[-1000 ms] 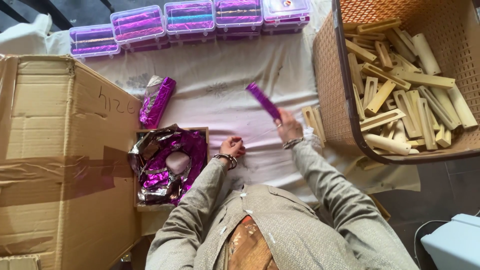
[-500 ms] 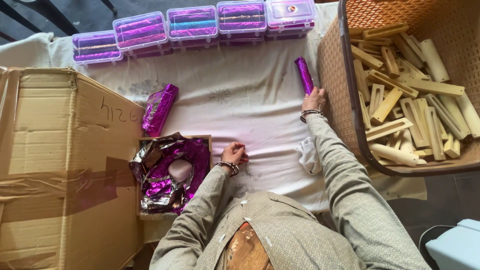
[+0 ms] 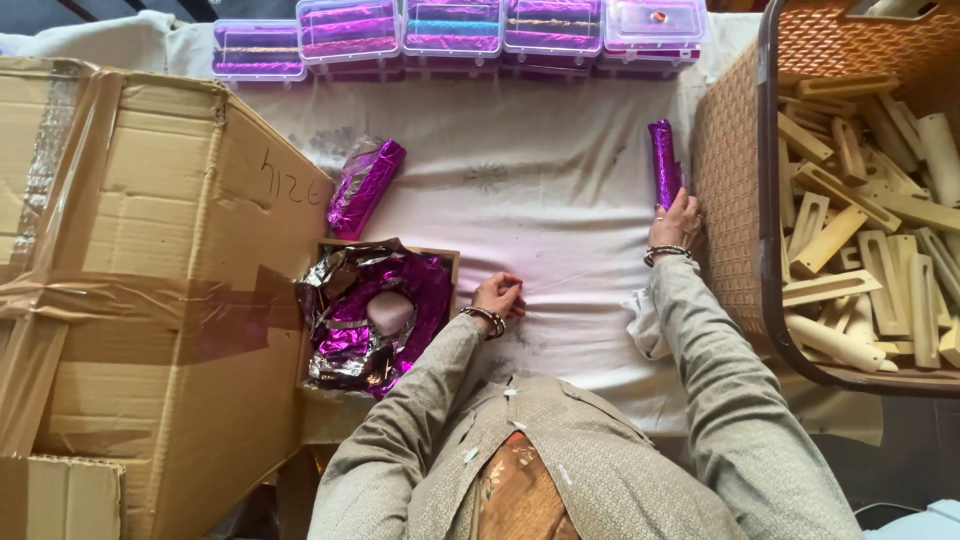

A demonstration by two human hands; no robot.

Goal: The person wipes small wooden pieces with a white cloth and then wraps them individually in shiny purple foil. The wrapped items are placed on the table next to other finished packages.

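Leftmost, a big taped cardboard box (image 3: pixel 130 290) fills the left edge of the white cloth-covered surface (image 3: pixel 540 190), and a woven brown basket (image 3: pixel 725 190) full of pale wooden pieces (image 3: pixel 860 250) stands at the right edge. Along the far edge runs a row of clear plastic cases (image 3: pixel 450 30) with purple contents. Near the front, beside the carton, a shallow tray (image 3: pixel 445 262) holds crumpled purple foil (image 3: pixel 375 315); a foil roll bundle (image 3: pixel 362 185) lies just beyond it.

The right hand (image 3: pixel 675 220) reaches out close to the basket wall, fingers closed around the lower end of a purple foil-wrapped stick (image 3: pixel 663 160), which points toward the far edge. The left hand (image 3: pixel 500 295) rests on the cloth just beside the tray, fingers curled loosely with nothing visibly in them.
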